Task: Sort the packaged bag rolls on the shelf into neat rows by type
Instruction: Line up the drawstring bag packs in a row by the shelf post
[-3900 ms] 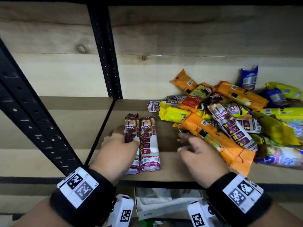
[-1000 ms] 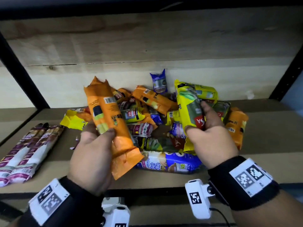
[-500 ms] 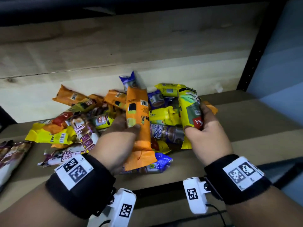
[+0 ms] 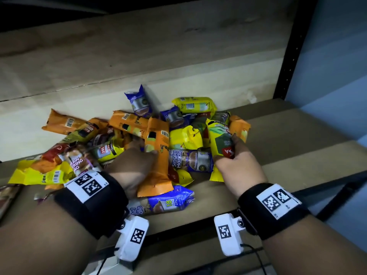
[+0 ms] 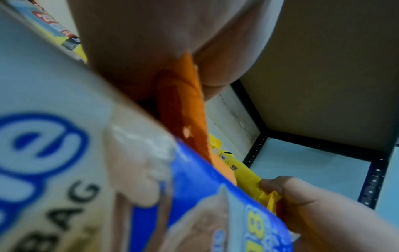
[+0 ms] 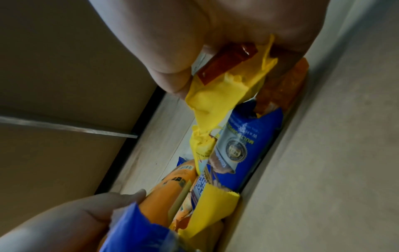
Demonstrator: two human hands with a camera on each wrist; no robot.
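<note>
Where pile (image 4: 127, 143) sits: wood shelf (image 4: 288, 147), black upright (image 4: 292, 48) rt.

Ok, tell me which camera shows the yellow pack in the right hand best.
The head view: the yellow pack shows nearly whole, label up, gripped by the right hand. The right wrist view shows only its crumpled end, and the left wrist view only a distant part.

Dim wooden shelf (image 4: 297, 147), black metal upright (image 4: 290, 56)

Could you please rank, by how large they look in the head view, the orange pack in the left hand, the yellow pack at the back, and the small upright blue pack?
1. Orange pack
2. Yellow pack
3. Blue pack
The orange one lies nearer the camera, so its lead is partly nearness.
</note>
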